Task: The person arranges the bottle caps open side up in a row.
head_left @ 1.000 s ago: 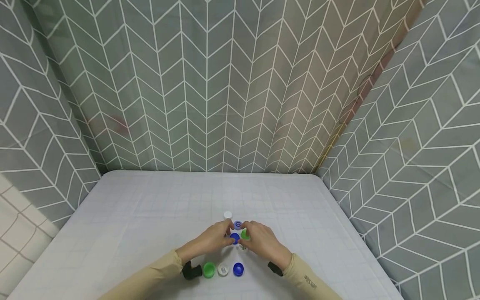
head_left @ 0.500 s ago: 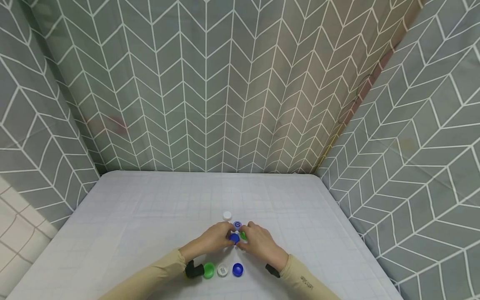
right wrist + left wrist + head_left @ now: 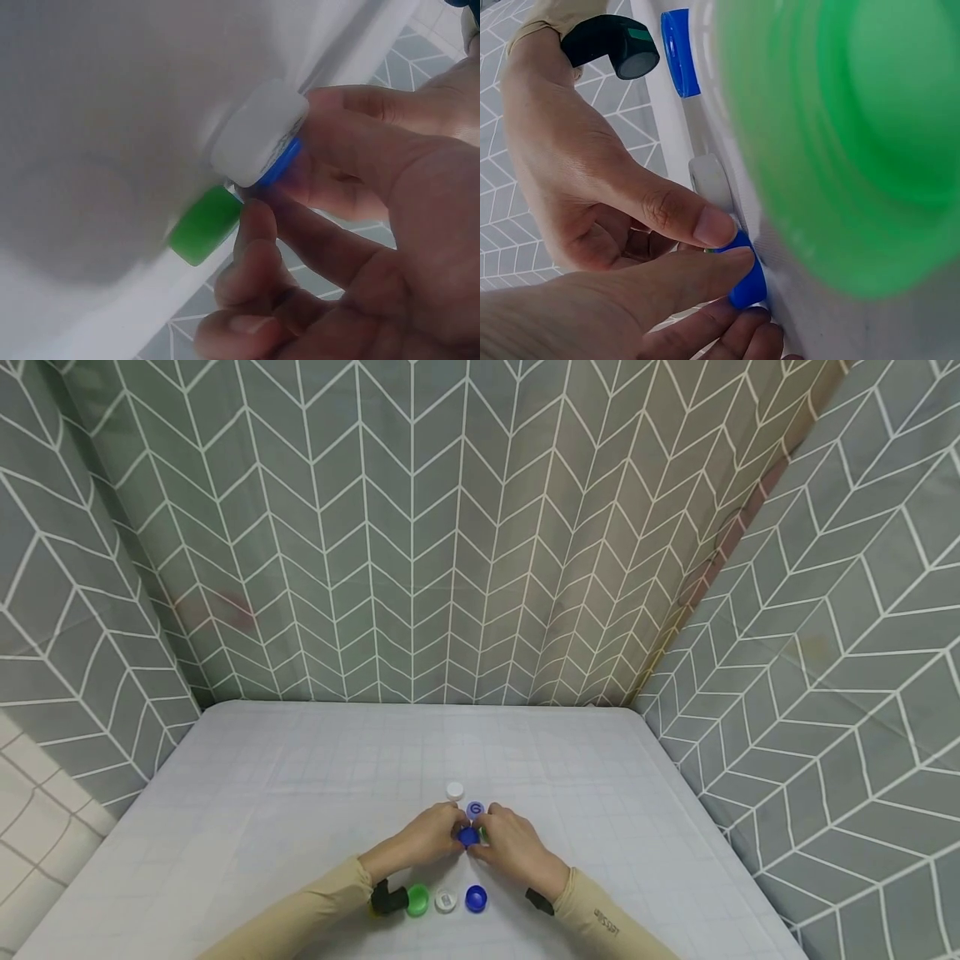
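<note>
A blue bottle cap (image 3: 468, 837) sits on the table between my two hands. From its left, my left hand (image 3: 427, 837) grips it with thumb and fingers. My right hand (image 3: 517, 845) holds the opposite side, thumb and index finger at its rim. In the left wrist view both thumbs meet over the blue cap (image 3: 751, 286). Beside the right fingertips, the right wrist view shows a green cap (image 3: 204, 225) and a white cap (image 3: 259, 135) with dark print. The head view has the white one hidden under the right hand. A pale blue cap (image 3: 475, 810) with a dark mark lies just beyond.
Farther back lies another white cap (image 3: 454, 791). Nearer me, a green cap (image 3: 417, 900), a white cap (image 3: 446, 901) and a blue cap (image 3: 476, 899) form a row. A black wrist camera (image 3: 388, 899) overlaps the row's left end. Patterned curtains surround the white table (image 3: 315, 768).
My right hand has moved left and closed in on the blue cap, covering more of the green cap. My left hand has shifted slightly right onto the blue cap.
</note>
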Demonstrator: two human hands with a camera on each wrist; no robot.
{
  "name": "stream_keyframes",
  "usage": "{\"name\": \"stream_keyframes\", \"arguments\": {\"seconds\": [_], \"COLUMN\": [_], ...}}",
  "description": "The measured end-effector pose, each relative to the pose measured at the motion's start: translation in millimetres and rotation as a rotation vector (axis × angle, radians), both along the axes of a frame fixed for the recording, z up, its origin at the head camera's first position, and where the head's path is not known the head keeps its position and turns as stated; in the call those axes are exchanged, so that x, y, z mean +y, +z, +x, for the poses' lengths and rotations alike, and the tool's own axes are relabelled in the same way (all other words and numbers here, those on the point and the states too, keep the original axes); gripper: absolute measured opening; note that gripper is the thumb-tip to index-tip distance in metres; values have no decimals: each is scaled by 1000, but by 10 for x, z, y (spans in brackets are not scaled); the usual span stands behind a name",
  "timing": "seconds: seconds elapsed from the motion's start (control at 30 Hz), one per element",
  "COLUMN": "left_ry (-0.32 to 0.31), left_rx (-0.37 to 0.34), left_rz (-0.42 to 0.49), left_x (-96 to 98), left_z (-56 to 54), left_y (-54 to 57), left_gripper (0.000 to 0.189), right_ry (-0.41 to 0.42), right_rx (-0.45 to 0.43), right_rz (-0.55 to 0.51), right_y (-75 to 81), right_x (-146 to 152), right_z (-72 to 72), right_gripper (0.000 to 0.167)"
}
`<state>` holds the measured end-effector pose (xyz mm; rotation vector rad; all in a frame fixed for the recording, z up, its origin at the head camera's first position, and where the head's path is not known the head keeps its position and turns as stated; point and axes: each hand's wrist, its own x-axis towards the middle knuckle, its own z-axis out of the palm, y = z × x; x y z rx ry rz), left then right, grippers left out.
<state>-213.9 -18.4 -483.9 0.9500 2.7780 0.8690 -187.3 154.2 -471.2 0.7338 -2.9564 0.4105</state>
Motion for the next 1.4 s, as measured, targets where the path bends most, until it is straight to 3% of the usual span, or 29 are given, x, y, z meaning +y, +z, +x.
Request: {"name": "stream_keyframes", "arguments": {"seconds": [0.2, 0.6, 0.97, 1.23, 1.4], "left_ry": [10, 27, 37, 19, 5], "left_rx": [6, -63, -140, -147, -115], "left_rz": [8, 48, 141, 167, 176], "left_x": [-10, -22, -58, -87, -114], "left_z": [-5, -6, 20, 72, 77], "left_y": [-8, -2, 58, 140, 156], "left_gripper": [19, 24, 31, 31, 32], "right_ry": [17, 36, 29, 44, 56], "right_rx": [29, 68, 13, -19, -33], "right_rz": [-1, -22, -93, -164, -201], "right_y": [-6, 2, 96, 157, 186], "right_x": [-4, -13, -7, -3, -14], "right_z": [-9, -11, -11, 25, 37], "right_gripper": [33, 30, 30, 27, 27]}}
